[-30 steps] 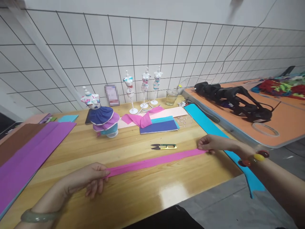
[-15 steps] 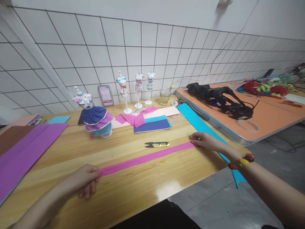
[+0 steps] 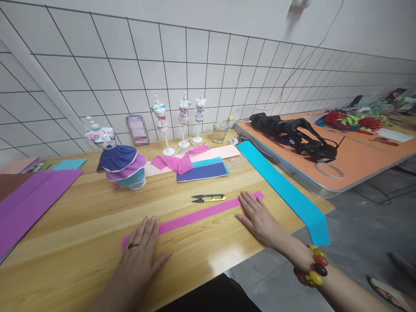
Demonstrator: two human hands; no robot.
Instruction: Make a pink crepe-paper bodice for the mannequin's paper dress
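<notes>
A long pink strip of crepe paper or cloth lies flat across the wooden table. My left hand, with a dark ring, rests palm down over the strip's left part, thumb spread. Over its right part lies my right hand, fingers stretched out flat. Both are open and grip nothing. Thread snips with dark blades and a gold-coloured handle lie just beyond the strip. Behind them is a crumpled pink piece beside a folded dark blue piece.
Small mannequins stand by the tiled wall, one wearing a layered skirt. A glass cup stands to their right. Purple sheets lie at left. A blue strip hangs over the right edge. An orange table holds black gear.
Both hands have let go of the strip's ends and now lie flat on it. The strip has come down flat onto the table. The view has shifted slightly.
</notes>
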